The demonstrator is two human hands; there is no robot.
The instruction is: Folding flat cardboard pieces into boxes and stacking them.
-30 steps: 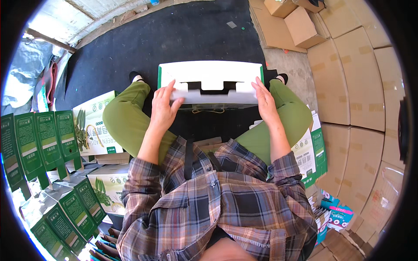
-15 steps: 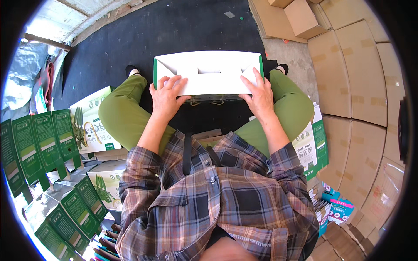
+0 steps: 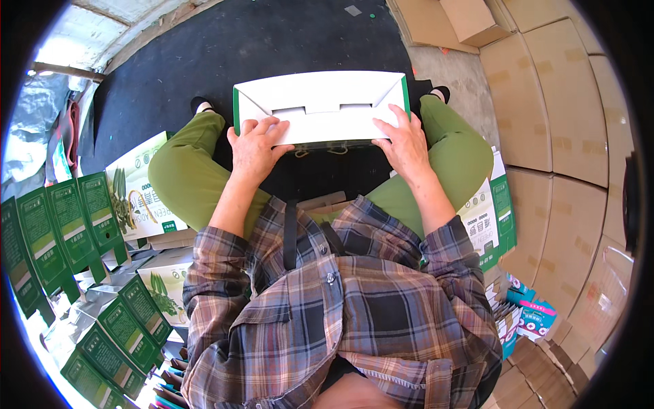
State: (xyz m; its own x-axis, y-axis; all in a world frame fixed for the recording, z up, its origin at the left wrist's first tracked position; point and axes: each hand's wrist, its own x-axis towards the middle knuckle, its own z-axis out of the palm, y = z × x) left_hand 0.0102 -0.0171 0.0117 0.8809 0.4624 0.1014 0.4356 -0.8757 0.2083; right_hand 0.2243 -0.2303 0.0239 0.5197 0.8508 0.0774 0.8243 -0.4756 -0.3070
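Between my knees a cardboard box [image 3: 320, 91] stands with its white inner side facing me and green on its outer edges. Its white flaps fold inward, and two dark slots show along the fold. My left hand [image 3: 256, 144] grips the near left part of the box, fingers bent over the white panel and thumb along the near edge. On the near right part, my right hand [image 3: 403, 143] holds it the same way, fingers on the panel and thumb at the edge. What the fingers touch under the edge is hidden.
Green printed cartons [image 3: 71, 225] stand upright at my left. Large brown boxes [image 3: 511, 102] are stacked along the right. Behind my right elbow lie blue and pink packages [image 3: 535, 315]. A black mat [image 3: 204, 54] covers the floor ahead.
The slots between the white flaps look wider and sit differently along the fold. Both hands keep their hold on the near edge, and the whole view has shifted slightly.
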